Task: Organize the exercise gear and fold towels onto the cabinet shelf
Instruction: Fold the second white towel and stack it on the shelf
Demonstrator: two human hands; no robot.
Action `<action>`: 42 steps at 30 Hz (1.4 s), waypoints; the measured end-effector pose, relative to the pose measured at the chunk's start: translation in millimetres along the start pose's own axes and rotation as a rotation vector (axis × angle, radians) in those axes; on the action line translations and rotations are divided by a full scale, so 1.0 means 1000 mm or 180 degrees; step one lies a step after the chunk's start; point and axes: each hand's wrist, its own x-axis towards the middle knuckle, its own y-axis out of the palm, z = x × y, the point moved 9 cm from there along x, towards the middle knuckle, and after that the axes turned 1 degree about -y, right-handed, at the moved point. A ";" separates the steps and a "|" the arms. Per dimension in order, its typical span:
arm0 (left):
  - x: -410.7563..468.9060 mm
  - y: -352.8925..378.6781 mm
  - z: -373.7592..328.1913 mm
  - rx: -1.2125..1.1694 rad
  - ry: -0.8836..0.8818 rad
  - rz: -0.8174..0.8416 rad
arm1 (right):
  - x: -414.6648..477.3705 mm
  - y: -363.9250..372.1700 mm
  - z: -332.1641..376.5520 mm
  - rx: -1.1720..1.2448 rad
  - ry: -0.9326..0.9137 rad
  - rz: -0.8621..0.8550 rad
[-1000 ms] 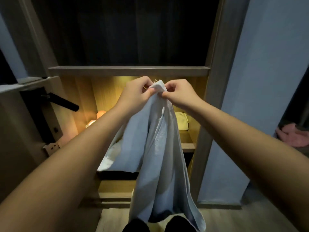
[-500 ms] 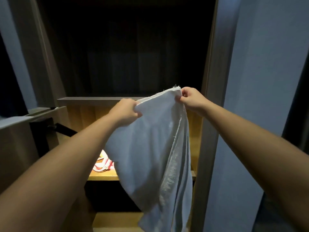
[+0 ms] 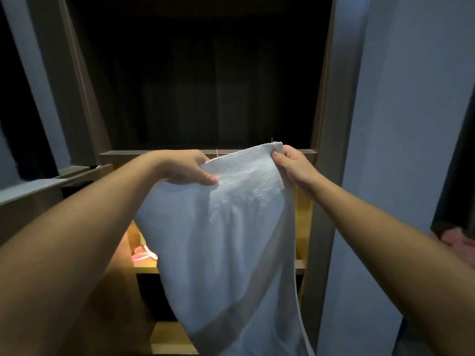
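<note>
- A white towel hung in the air in front of an open cabinet, held up by both hands along its top edge.
- The left hand grasped the top left corner, with the thumb lying on the near face and the fingers curled behind the cloth.
- The right hand pinched the top right corner, with the thumb on the near side and the other fingers tucked behind.
- The top edge sloped, so the right corner sat higher than the left, and a few loose threads stood up from it.
- From the hands the towel draped down and ran out of the bottom of the view; a smoother band crossed its lower part.
- A dark shelf edge ran across the cabinet just behind the hands, and the compartment above it was too dark to read.
- Below it was a compartment lit warm yellow, and on its wooden board lay a pink and white item, partly hidden by the towel and too small to identify.
- A lower board showed beneath that, also lit.
- A pale wall stood to the right of the cabinet.
- At the far right edge lay a pink cloth, well apart from the towel.
</note>
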 end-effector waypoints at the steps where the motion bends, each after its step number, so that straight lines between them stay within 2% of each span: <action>1: -0.006 0.006 0.001 -0.0133 -0.0094 0.0215 | -0.006 0.004 -0.001 0.0088 0.0034 0.0031; 4: -0.030 0.033 0.003 -0.0452 -0.0358 0.0892 | -0.033 0.012 -0.010 0.0328 0.0214 0.0101; 8: -0.058 0.091 0.001 -0.0651 -0.0313 0.1580 | -0.082 0.022 -0.041 0.0490 0.0713 0.0227; 15: -0.073 0.248 0.046 -0.1259 -0.0429 0.2099 | -0.185 0.047 -0.163 0.0455 0.1576 0.0471; 20: -0.077 0.344 0.077 -0.1350 -0.0398 0.2143 | -0.245 0.057 -0.247 -0.0477 0.1978 0.0386; 23: -0.074 0.382 0.090 -0.0738 -0.0290 0.1780 | -0.270 0.066 -0.281 -0.1082 0.2076 0.0385; 26: -0.073 0.403 0.090 0.0507 -0.0069 0.1013 | -0.288 0.080 -0.303 -0.1410 0.2182 0.0200; 29: -0.092 0.411 0.082 0.1002 0.0168 0.0188 | -0.308 0.096 -0.313 -0.1307 0.2180 -0.0142; 31: -0.107 0.412 0.088 0.0847 0.0235 -0.0141 | -0.321 0.098 -0.316 -0.1270 0.2049 -0.0379; 34: -0.125 0.414 0.115 0.0418 0.0064 -0.0110 | -0.331 0.095 -0.325 -0.1251 0.1907 -0.0531; 42: -0.154 0.389 0.159 0.0034 -0.0568 -0.0759 | -0.328 0.100 -0.326 -0.1144 0.1705 -0.0504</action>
